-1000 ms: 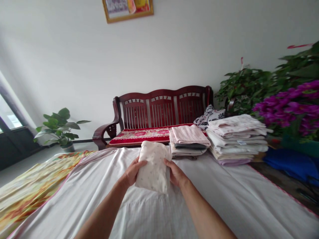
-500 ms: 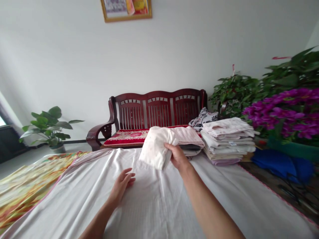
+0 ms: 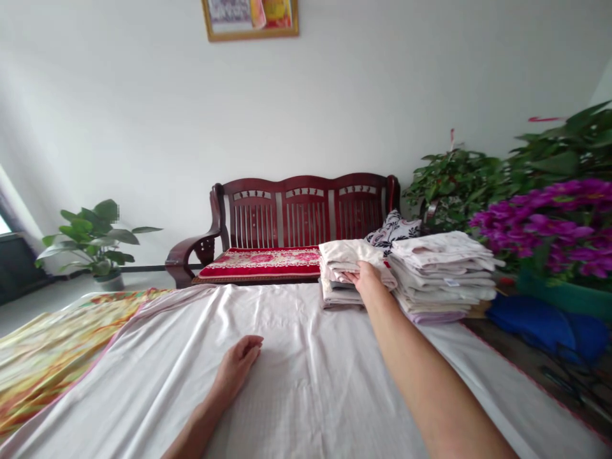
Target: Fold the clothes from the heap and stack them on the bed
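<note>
My right hand (image 3: pixel 364 276) reaches forward to the shorter pile of folded clothes (image 3: pixel 342 296). Its fingers grip the near edge of a folded white garment (image 3: pixel 351 252), which lies on top of that pile; part of the grip is hidden behind the hand. Just to the right stands a taller stack of folded clothes (image 3: pixel 444 274), mostly white with a lilac piece at the bottom. Over the white sheet (image 3: pixel 287 382), my left hand (image 3: pixel 240 358) has its fingers curled in together, with nothing seen in them.
Behind the sheet is a dark red wooden bench (image 3: pixel 282 210) with a red patterned mat (image 3: pixel 268 261) and a patterned cushion (image 3: pixel 394 229). Purple flowers (image 3: pixel 554 220) and a blue cloth (image 3: pixel 545 325) are at the right. A yellow patterned cloth (image 3: pixel 62 350) lies at the left.
My right hand has carried the folded white garment rightward and onto the shorter pile. The fingers of my left hand, spread before, have curled in.
</note>
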Demonstrator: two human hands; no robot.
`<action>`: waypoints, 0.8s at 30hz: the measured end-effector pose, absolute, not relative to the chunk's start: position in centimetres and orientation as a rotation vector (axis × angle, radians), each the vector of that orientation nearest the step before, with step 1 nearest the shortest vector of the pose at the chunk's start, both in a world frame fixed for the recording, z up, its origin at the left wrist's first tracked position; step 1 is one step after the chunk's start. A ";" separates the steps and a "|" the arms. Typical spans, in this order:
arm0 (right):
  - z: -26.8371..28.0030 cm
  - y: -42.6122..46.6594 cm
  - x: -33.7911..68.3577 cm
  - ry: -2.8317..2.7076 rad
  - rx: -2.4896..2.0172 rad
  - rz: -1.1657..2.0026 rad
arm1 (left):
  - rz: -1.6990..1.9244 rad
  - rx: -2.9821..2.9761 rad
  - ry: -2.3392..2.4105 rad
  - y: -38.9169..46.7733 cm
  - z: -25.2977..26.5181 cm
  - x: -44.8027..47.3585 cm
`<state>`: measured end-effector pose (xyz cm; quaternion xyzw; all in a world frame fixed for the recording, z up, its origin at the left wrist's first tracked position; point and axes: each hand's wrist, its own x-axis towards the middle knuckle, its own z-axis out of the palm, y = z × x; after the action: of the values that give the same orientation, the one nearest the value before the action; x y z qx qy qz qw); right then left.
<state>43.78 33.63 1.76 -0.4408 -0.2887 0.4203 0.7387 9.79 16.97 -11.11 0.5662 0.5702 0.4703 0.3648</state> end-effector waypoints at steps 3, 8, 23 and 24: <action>1.7 33.9 43.5 -0.513 -1.067 0.907 | 1.202 1.503 1.487 16.9 -11.1 9.7; 1.3 33.2 43.5 -0.488 -1.194 0.826 | 1.194 1.562 1.520 16.7 -10.6 9.9; 3.1 29.5 43.5 -1.709 -1.608 -0.366 | 1.218 1.610 1.522 16.7 -10.7 9.9; 2.8 29.9 43.5 -1.792 -1.659 -0.295 | 1.217 1.616 1.519 16.7 -10.7 9.9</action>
<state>43.46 29.92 2.81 -0.6357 -0.6866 -0.1130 0.3343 9.89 16.72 -10.69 0.6090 0.5726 0.4589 0.3010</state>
